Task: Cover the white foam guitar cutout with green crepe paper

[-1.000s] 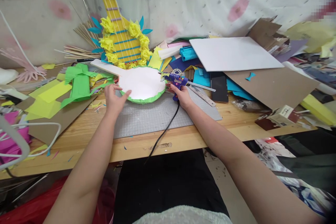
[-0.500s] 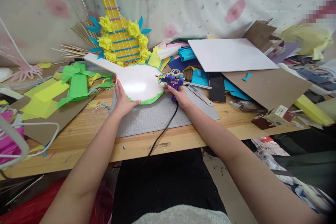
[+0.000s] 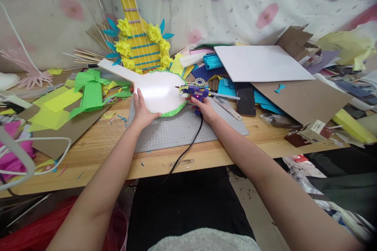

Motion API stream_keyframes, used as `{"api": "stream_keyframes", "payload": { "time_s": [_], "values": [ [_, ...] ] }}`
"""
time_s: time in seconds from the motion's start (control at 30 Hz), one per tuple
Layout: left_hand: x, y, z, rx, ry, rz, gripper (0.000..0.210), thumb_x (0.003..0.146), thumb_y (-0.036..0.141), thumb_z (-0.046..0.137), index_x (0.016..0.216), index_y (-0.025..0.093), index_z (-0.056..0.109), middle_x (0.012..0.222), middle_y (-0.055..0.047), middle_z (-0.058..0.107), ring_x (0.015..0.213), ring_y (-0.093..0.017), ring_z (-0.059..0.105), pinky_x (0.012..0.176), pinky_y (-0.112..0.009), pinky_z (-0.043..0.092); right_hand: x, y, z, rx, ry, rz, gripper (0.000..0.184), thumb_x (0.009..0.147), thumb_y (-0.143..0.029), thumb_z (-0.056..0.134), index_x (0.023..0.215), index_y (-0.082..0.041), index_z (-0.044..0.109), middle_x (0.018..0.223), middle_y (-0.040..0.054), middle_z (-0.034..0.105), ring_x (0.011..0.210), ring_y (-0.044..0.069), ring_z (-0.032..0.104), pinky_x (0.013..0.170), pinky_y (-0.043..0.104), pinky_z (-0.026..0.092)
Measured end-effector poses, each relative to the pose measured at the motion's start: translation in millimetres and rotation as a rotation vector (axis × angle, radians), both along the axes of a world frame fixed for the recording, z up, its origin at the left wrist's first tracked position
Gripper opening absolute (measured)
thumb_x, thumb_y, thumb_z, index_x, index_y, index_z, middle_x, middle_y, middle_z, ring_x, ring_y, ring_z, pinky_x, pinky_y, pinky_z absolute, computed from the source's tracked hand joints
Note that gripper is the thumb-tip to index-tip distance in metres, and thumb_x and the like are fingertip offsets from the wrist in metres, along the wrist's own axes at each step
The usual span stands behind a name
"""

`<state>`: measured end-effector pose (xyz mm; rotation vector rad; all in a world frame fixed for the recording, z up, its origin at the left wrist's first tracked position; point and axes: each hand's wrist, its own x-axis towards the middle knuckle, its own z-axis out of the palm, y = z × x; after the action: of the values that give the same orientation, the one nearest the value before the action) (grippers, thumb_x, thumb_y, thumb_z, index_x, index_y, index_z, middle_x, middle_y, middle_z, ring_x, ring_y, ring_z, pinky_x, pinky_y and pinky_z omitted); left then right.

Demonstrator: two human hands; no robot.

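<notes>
The left hand (image 3: 144, 111) is touching the near left edge of the white cutout (image 3: 161, 88), its thumb and fingers standing wide apart; whether they are gripping the edge cannot be told. The cutout, a rounded body bordered in green, is lying in front of the person, overlapping the far part of the grey cutting mat (image 3: 173, 137) on the wooden table (image 3: 97, 153), with its straight white arm (image 3: 118, 70) extending toward the far left.

The right hand (image 3: 203, 108) is holding the blue glue gun (image 3: 200, 92), its fingers curling around the handle just beside the cutout's right edge. The nozzle is pointing left over the white face; whether it is touching the surface cannot be told. A translucent glue stick (image 3: 228, 96) is projecting from the gun's rear, and a black cord (image 3: 188, 149) is running down from the handle across the mat.

Behind the cutout, a yellow guitar-shaped model (image 3: 143, 49) with paper flowers is standing near the patterned curtain (image 3: 235, 11). To the right, a metal ruler (image 3: 228, 108) is lying partly on the mat, near a dark phone (image 3: 246, 100); a white panel (image 3: 262, 62) is partly covering a brown cardboard sheet (image 3: 309, 96). To the left, green paper (image 3: 91, 90) is lying beside translucent yellow sheets (image 3: 60, 102).
</notes>
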<state>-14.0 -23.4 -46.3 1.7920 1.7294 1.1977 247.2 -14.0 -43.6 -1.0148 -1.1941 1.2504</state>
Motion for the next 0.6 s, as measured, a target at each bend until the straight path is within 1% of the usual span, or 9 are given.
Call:
{"api": "stream_keyframes", "payload": {
  "time_s": [0.1, 0.17, 0.3, 0.47, 0.53, 0.6],
  "values": [
    [-0.8, -2.5, 2.2, -0.003, -0.007, -0.027, 0.139, 0.039, 0.032, 0.087, 0.15, 0.023, 0.003, 0.158, -0.015, -0.005, 0.144, -0.038, -0.007, 0.117, -0.053, 0.001, -0.3, 1.0, -0.7, -0.004, 0.004, -0.007, 0.048, 0.06, -0.057, 0.075, 0.094, -0.023, 0.066, 0.103, 0.0055, 0.072, 0.099, 0.023, 0.063, 0.07, 0.034, 0.055],
    [-0.8, -4.1, 3.9, 0.001, 0.004, -0.042, 0.139, 0.04, 0.035, 0.087, 0.149, 0.024, 0.003, 0.158, -0.015, -0.005, 0.144, -0.038, -0.008, 0.116, -0.055, 0.001, -0.2, 1.8, -0.9, -0.01, 0.004, -0.007, 0.047, 0.06, -0.056, 0.075, 0.093, -0.023, 0.066, 0.103, 0.0051, 0.072, 0.098, 0.023, 0.063, 0.064, 0.031, 0.055],
    [1.8, -4.4, 4.2, -0.014, 0.063, -0.03, 0.139, 0.041, 0.035, 0.087, 0.149, 0.021, 0.002, 0.158, -0.017, -0.005, 0.144, -0.038, -0.01, 0.117, -0.053, -0.001, 0.9, 2.3, -0.7, -0.018, -0.006, -0.003, 0.046, 0.061, -0.054, 0.075, 0.093, -0.024, 0.067, 0.102, 0.0044, 0.072, 0.098, 0.022, 0.063, 0.054, 0.027, 0.052],
    [5.5, -2.7, 2.5, -0.045, 0.03, 0.015, 0.145, 0.033, 0.031, 0.089, 0.149, 0.022, 0.003, 0.158, -0.017, -0.005, 0.143, -0.04, -0.011, 0.116, -0.055, -0.002, 0.8, 0.7, 0.4, -0.019, -0.014, -0.005, 0.046, 0.062, -0.054, 0.075, 0.094, -0.023, 0.067, 0.103, 0.0056, 0.072, 0.101, 0.023, 0.062, 0.051, 0.025, 0.05],
    [3.9, -3.3, 3.1, -0.054, 0.018, 0.007, 0.145, 0.034, 0.033, 0.089, 0.15, 0.021, 0.003, 0.158, -0.018, -0.006, 0.143, -0.039, -0.011, 0.116, -0.054, -0.001, 0.5, 0.3, 0.5, -0.024, -0.004, -0.011, 0.047, 0.061, -0.054, 0.075, 0.094, -0.022, 0.067, 0.103, 0.0063, 0.072, 0.1, 0.023, 0.062, 0.051, 0.025, 0.05],
    [-1.8, -3.7, 3.9, -0.072, 0.016, -0.019, 0.144, 0.035, 0.038, 0.09, 0.15, 0.021, 0.004, 0.158, -0.018, -0.008, 0.144, -0.038, -0.01, 0.116, -0.053, -0.001, 0.4, 0.6, 0.5, -0.03, 0.012, -0.016, 0.048, 0.06, -0.054, 0.076, 0.094, -0.021, 0.067, 0.104, 0.0069, 0.072, 0.099, 0.023, 0.063, 0.054, 0.025, 0.052]
  ]
}}
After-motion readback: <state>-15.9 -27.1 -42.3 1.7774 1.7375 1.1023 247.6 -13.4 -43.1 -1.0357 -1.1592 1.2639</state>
